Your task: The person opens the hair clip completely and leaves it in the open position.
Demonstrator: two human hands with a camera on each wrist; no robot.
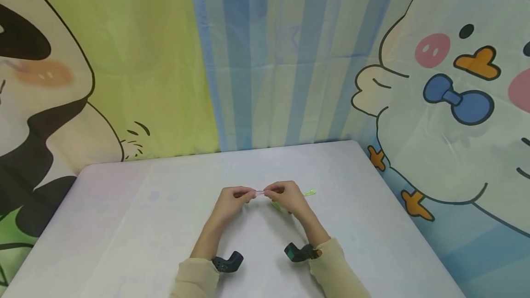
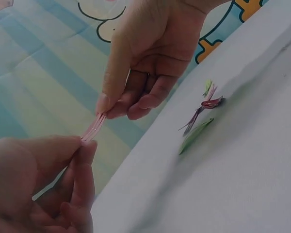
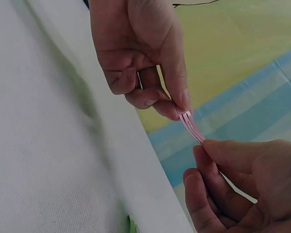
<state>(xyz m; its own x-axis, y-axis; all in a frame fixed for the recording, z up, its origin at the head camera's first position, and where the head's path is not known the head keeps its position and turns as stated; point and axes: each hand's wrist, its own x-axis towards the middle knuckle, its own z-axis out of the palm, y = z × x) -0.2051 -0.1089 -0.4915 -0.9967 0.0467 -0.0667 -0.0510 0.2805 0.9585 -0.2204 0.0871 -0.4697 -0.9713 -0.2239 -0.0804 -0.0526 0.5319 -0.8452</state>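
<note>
A short bundle of thin pink strands (image 2: 93,129) is stretched between the two hands above the white table. My left hand (image 1: 228,202) pinches one end between thumb and forefinger. At the other end, the thumb and fingertips of my right hand (image 1: 290,197) pinch the bundle. Its strands lie side by side with narrow gaps in the right wrist view, and both ends are hidden under the fingertips. Under and beyond the right hand, a green piece (image 2: 196,136) lies on the table close to a small bundle with a dark red band (image 2: 212,103).
The white table (image 1: 136,224) spreads out around the hands. Another bright green piece (image 1: 309,192) lies just right of the right hand. A cartoon-printed curtain (image 1: 277,59) hangs behind the table's far edge. Each wrist carries a dark camera (image 1: 227,262).
</note>
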